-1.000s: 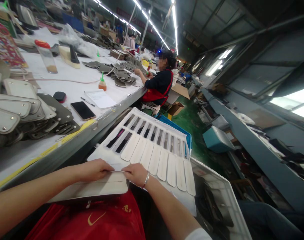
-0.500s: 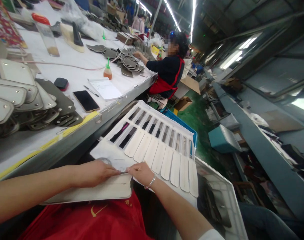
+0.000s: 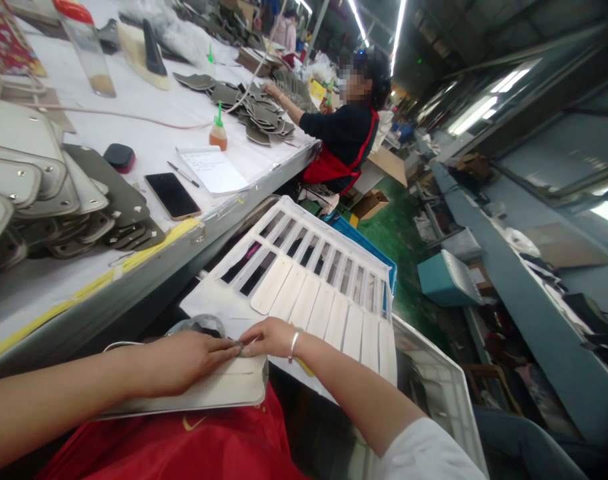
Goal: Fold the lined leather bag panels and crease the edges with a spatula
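A cream, leather-like panel (image 3: 219, 387) with a rounded corner lies across my lap on red cloth. My left hand (image 3: 184, 363) rests along its upper edge, fingers together and closed on it. Thumb and fingers of my right hand (image 3: 267, 339) pinch the same edge near its right end, almost touching the left fingertips. The tiny spot between the fingertips is hidden. Just beyond them, a white slotted rack (image 3: 219, 270) carries a row of several cream strips (image 3: 297, 297) laid side by side.
On the workbench (image 3: 149, 143) at left lie stacked grey-and-cream pieces (image 3: 44, 180), a phone (image 3: 173, 196), a pen (image 3: 183, 175), a notepad (image 3: 211, 170) and a green-tipped bottle (image 3: 218, 133). A co-worker (image 3: 341, 130) sits further along. A white crate (image 3: 449, 380) stands at right.
My right hand has turned at the wrist and shifted slightly, its fingers now bent over the panel's edge. My left hand stays on the panel, a little lower in view.
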{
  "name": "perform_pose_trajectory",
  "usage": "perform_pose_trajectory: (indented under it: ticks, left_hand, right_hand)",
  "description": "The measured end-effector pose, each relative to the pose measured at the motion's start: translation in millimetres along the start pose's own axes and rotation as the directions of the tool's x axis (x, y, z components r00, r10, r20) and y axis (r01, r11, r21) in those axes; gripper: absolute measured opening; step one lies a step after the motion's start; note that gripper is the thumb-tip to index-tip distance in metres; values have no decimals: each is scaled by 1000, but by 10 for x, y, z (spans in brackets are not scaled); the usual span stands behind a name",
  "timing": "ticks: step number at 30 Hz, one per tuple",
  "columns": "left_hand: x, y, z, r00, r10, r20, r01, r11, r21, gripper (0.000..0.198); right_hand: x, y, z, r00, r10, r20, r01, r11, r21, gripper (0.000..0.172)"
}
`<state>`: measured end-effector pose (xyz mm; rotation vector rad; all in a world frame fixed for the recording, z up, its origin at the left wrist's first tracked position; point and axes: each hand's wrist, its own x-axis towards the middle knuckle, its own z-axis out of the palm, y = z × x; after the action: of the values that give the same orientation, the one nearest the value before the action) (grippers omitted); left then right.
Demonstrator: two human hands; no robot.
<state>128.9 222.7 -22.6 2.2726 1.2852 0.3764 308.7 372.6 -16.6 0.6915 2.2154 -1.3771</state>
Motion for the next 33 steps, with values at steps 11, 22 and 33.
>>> perform_pose_trajectory:
  ticks: [11,22,33]
  left_hand:
    - [-334,-143,-161,990,-32,137,39,998,-51,51]
    - [-689,-234,-338,982,-71,175,81,996,-48,54]
    - [-1144,-238,-509,973,-219,70,227,964,-141,47]
  right_hand:
    - [212,-270,120,992,66,110,-76,992,96,33]
    - [510,-575,199,973,-65,222,47,995,83,34]
    - [917,-832,474,966,-186,182,180,982,50,29]
